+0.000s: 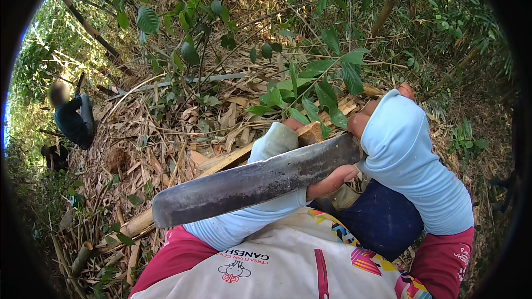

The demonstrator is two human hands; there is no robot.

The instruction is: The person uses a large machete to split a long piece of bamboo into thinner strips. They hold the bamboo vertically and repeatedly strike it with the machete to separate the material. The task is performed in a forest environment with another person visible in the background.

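Observation:
A machete (249, 180) with a broad, dark, worn blade lies across the view in front of my chest, its blunt tip toward the lower left. My right hand (363, 120), in a pale blue sleeve pulled over much of it, is closed at the blade's right end; the handle is hidden. Behind the blade, my left hand (331, 181) shows its thumb below and fingertips above, also partly sleeved. It appears closed round a split length of wood (311, 134), whose pale cut end shows just above the blade. Most of its grip is hidden by the blade.
Leafy green stems (318, 86) stand just beyond my hands. Dry leaves and split stalks (227, 124) cover the ground, with a cut bamboo stump (83, 257) at lower left. Another person (75, 119) sits at the far left, and a dim figure (54, 156) is below.

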